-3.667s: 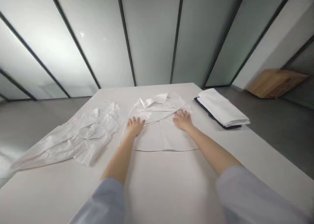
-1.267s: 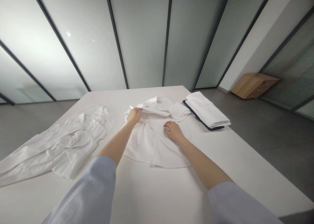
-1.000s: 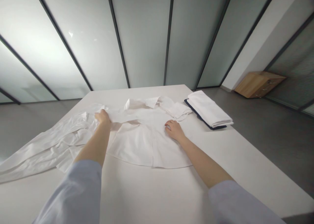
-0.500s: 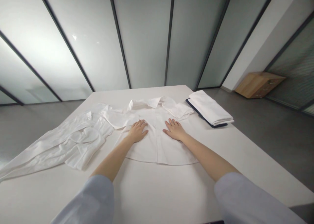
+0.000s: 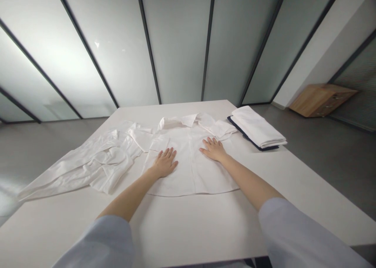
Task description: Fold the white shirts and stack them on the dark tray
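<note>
A white shirt (image 5: 188,158) lies spread on the white table (image 5: 188,225), collar at the far side, one sleeve out to the left and the other folded near the right shoulder. My left hand (image 5: 165,163) rests flat on the shirt's left half, fingers spread. On the right half my right hand (image 5: 215,149) also lies flat and open. Neither hand holds anything.
A crumpled pile of white garments (image 5: 88,166) lies on the table to the left. A stack of folded white cloth (image 5: 258,128) sits on a dark board at the far right. Frosted glass panels stand behind; a wooden cabinet (image 5: 321,99) is on the floor at right.
My left hand pulled the shirt's left sleeve outward, let it go, and came back flat on the shirt. My right hand stayed on the shirt and has opened flat.
</note>
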A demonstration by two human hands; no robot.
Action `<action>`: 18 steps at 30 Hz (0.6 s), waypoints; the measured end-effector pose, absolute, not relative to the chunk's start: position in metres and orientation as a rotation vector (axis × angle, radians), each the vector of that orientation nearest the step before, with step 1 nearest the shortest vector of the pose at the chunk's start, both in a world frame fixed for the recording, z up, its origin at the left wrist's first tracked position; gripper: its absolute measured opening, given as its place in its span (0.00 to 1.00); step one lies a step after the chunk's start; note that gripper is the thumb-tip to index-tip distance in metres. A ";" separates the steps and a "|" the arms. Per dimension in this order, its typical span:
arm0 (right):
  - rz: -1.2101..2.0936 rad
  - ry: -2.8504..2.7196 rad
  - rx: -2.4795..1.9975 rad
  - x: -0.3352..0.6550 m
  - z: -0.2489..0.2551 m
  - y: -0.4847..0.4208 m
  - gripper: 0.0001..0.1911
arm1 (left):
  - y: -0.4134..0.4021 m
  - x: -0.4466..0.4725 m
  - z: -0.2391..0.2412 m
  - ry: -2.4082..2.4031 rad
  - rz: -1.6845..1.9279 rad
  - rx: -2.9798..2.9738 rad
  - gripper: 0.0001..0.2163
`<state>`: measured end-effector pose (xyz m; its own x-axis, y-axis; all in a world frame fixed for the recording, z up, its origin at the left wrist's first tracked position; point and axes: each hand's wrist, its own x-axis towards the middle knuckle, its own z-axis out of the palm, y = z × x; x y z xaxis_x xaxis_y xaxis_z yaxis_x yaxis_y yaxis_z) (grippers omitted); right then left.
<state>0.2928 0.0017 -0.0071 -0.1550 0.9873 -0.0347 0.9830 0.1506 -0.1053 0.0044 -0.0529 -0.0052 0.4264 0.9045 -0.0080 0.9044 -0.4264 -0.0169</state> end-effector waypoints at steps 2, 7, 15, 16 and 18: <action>0.154 -2.379 -2.014 0.293 -0.009 -0.006 0.38 | -0.058 0.006 -0.003 -1.721 0.044 -2.641 0.27; 0.060 -2.420 -1.958 0.298 -0.006 -0.034 0.35 | -0.073 0.004 0.008 -1.677 0.025 -2.651 0.26; 0.019 -2.348 -1.908 0.296 0.006 -0.012 0.24 | -0.020 0.031 0.029 -1.808 -0.204 -2.552 0.23; 0.014 -2.335 -1.907 0.295 0.004 -0.007 0.25 | -0.011 0.034 0.025 -1.826 -0.221 -2.517 0.24; 0.007 -2.326 -1.915 0.294 -0.003 0.000 0.28 | 0.002 0.038 0.015 -1.912 -0.196 -2.451 0.26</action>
<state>0.2940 -0.0003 -0.0026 -0.1871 0.9776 0.0962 0.9770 0.1954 -0.0851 0.0378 0.0016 0.0149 0.2385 0.9643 0.1151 0.9676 -0.2461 0.0562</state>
